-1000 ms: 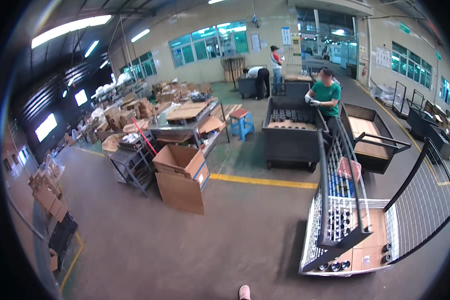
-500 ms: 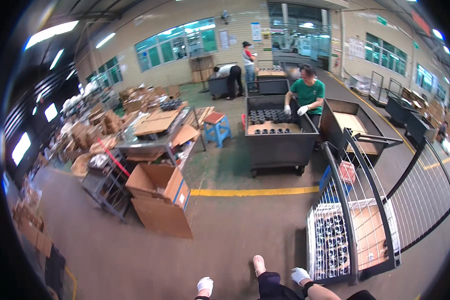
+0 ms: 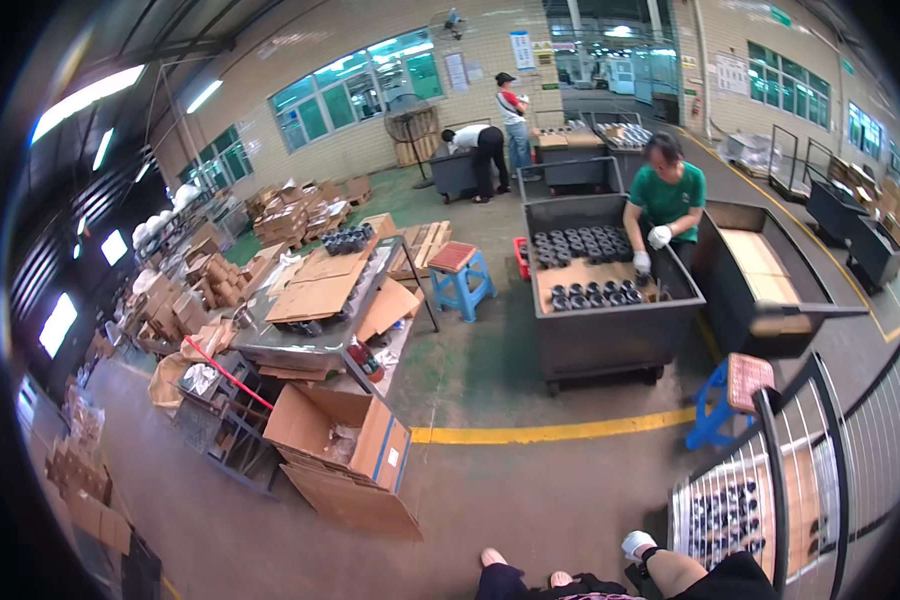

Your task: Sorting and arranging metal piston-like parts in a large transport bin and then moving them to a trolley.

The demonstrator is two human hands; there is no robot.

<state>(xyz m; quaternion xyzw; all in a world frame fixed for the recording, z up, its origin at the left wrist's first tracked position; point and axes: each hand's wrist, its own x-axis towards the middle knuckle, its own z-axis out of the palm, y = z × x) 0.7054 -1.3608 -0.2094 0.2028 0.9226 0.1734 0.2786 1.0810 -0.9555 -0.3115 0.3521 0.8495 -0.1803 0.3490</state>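
Observation:
My right hand (image 3: 637,545), in a white glove with a dark band at the wrist, is low in the picture, right of centre. Its fingers look curled in, and nothing shows in them. Just right of it stands a wire-mesh cart (image 3: 773,470) with a dark frame. Rows of small round dark parts (image 3: 727,520) lie inside, beside a brown cardboard sheet (image 3: 800,490). Whether the hand touches the cart, I cannot tell. My left hand is out of the picture. My feet (image 3: 492,556) show at the lower edge.
Ahead, a green-shirted person (image 3: 667,190) in white gloves reaches into a dark metal bin (image 3: 615,340) of round parts. A blue stool (image 3: 715,400) stands between bin and cart. To the left are an open cardboard box (image 3: 330,430) and a worktable (image 3: 270,345). Two more people work farther back.
My left hand has dropped out of view. The bin, stool and box appear closer and larger, and the mesh cart has slid toward the lower right. The green-shirted person now bends over the bin.

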